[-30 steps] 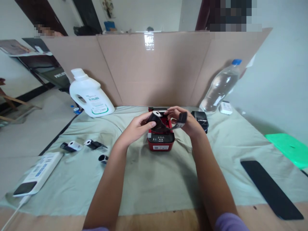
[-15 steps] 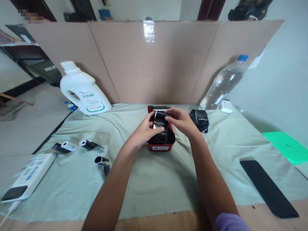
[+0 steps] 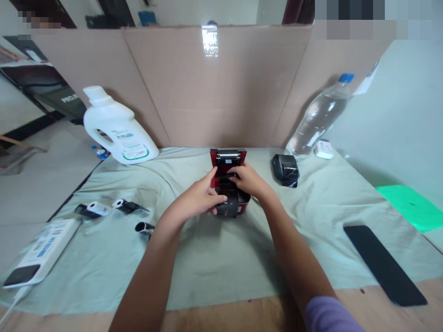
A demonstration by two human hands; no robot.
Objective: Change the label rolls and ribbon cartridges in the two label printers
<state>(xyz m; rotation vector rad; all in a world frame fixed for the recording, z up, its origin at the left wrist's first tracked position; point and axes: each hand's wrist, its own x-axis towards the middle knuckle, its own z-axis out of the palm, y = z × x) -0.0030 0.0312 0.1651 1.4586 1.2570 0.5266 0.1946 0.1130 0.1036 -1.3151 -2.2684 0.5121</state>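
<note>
A small red-and-black printer (image 3: 244, 205) stands with its lid (image 3: 228, 156) raised at the back. A black film roll (image 3: 226, 179) lies inside its opening, partly covered by my fingers. From it a strip of black film (image 3: 229, 206) hangs over the front edge. My left hand (image 3: 204, 196) is closed on the strip's left edge, thumb on top, fingers partly hidden. With bent fingers, my right hand (image 3: 246, 179) grips the roll from the right. Its exact contact with the roll is hard to make out.
A second black device (image 3: 285, 169) sits to the right, near a leaning water bottle (image 3: 320, 120). Left are a white jug (image 3: 119, 131), several small rolls (image 3: 98, 209) and a white power strip (image 3: 43, 249). A phone (image 3: 384, 265) lies right; cardboard (image 3: 214, 92) stands behind.
The black roll has gone down from between my hands into the printer. Its film strip now hangs over the front. My left hand has moved lower and slightly left.
</note>
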